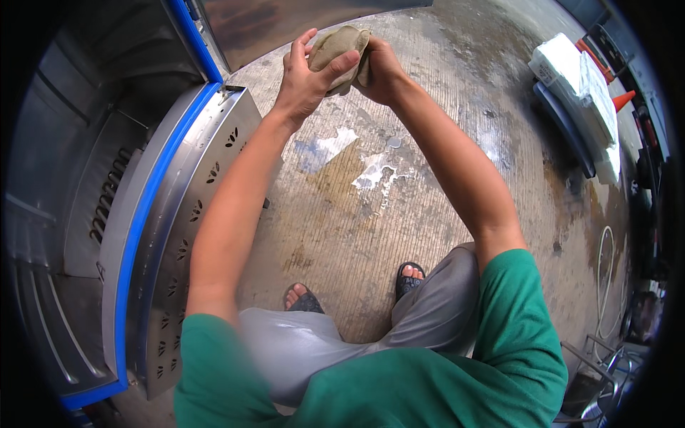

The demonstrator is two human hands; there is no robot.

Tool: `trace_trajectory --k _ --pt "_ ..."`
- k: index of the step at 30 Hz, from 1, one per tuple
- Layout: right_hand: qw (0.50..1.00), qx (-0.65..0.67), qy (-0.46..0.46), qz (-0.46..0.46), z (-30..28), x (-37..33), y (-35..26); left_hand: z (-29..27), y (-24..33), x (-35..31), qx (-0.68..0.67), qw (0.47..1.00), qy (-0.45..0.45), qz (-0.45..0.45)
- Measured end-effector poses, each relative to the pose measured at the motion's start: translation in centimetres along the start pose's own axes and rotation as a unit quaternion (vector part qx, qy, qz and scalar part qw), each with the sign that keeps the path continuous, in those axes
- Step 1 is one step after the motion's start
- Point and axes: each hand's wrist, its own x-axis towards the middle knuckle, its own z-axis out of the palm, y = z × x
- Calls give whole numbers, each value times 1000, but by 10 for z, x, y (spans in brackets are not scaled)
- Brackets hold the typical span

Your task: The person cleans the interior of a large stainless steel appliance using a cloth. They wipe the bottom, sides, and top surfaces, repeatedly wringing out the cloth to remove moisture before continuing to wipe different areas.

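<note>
Up and to the right of the open steel cabinet point(116, 257), above bare concrete floor point(442, 285), a bunched, olive-beige cloth point(332, 47) is held in the air at near full arm's reach. Both hands are on it. The left hand point(303, 82) takes the near-cabinet side, fingers spread at the edge and thumb laid across the face. The right hand point(383, 71) is closed on the opposite edge. Firmness of either hold cannot be determined.

Step in hand, in this report's judgement: two-handed working of the cloth; whether folding, turning or squeezing cannot be told. The next move calls for a secure right-hand pinch while the left gathers its spread fingers, since loose folds could slip.

Cabinet condition: blue edging point(147, 207) along the rim, a metal coil point(107, 196) inside, a slotted steel panel point(193, 221) facing right. Beyond its top end stands a broad metal sheet point(285, 25), possibly a door.

Right of the cabinet, the floor shows wet patches point(335, 143). Far right of it: white boxes point(560, 68), an orange cone point(623, 100) and a pale hose point(605, 278).
</note>
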Motion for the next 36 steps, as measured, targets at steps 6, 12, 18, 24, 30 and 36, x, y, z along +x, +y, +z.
trace_trajectory --k 6,12,18,24,30,36 --pt "984 3 170 45 34 17 24 29 -10 -2 -114 989 61 -74" --pt "979 -76 161 101 36 21 35 41 -13 -6 -149 955 165 -194" --pt "982 -91 21 164 20 -1 28 29 -21 3 -249 897 174 -322" --pt "987 -117 3 113 16 -8 57 30 -35 3 -318 912 41 -256" --pt "971 -115 -86 189 -37 -10 51 12 -59 -5 -85 960 -192 -184" --pt "953 -152 -123 229 -57 -18 45 -6 -89 -19 391 867 -192 243"
